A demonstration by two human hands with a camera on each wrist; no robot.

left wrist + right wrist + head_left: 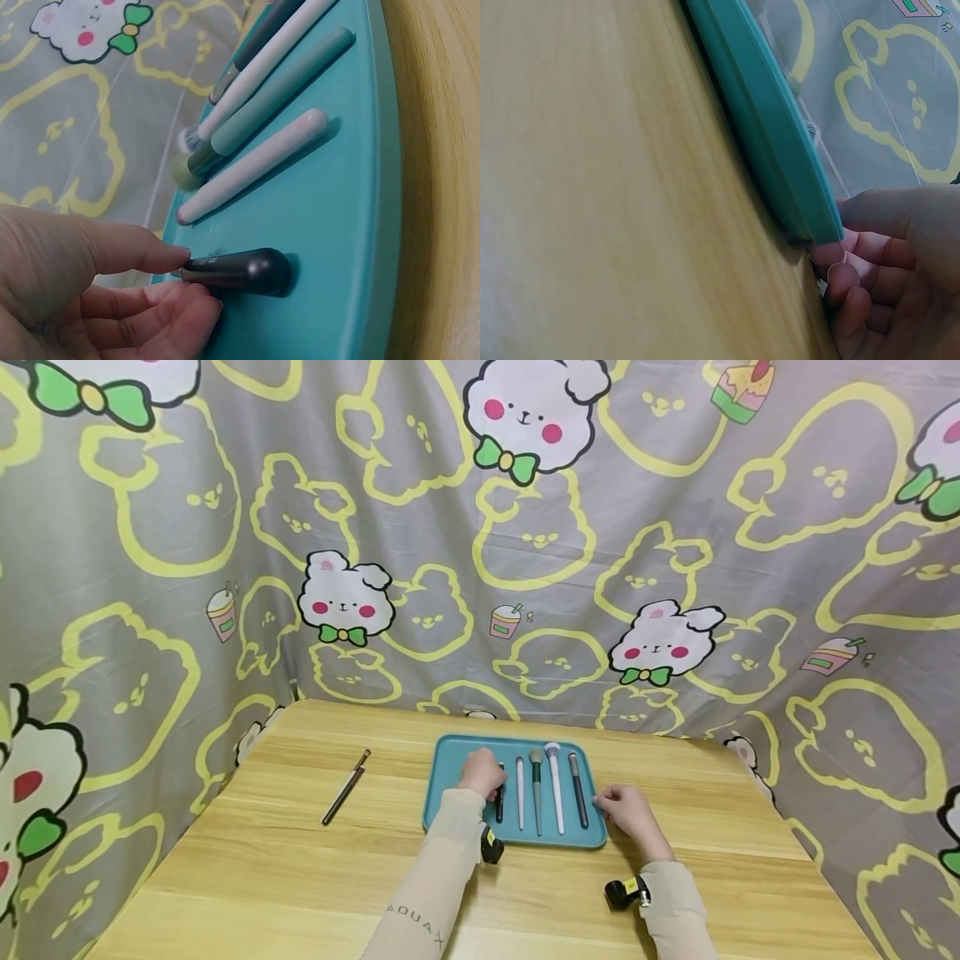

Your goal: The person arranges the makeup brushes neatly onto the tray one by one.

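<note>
My left hand (480,772) is over the left part of a teal tray (450,756), its thumb and fingers pinching a short black-handled makeup brush (244,271). That brush lies low over the tray floor, its bristle end hidden by the hand in the left wrist view. To its right, side by side in the tray, lie a pale pinkish-white brush (521,802), a green brush (537,797), a white brush (556,793) with a fluffy head and a dark-handled brush (580,797). At the tray's right rim, my right hand (628,810) grips the edge between thumb and fingers.
Another dark-handled brush (345,795) lies on the wooden table (247,860), left of the tray. A patterned grey curtain (420,668) hangs behind the table and along both sides. Each wrist carries a small black camera (491,845).
</note>
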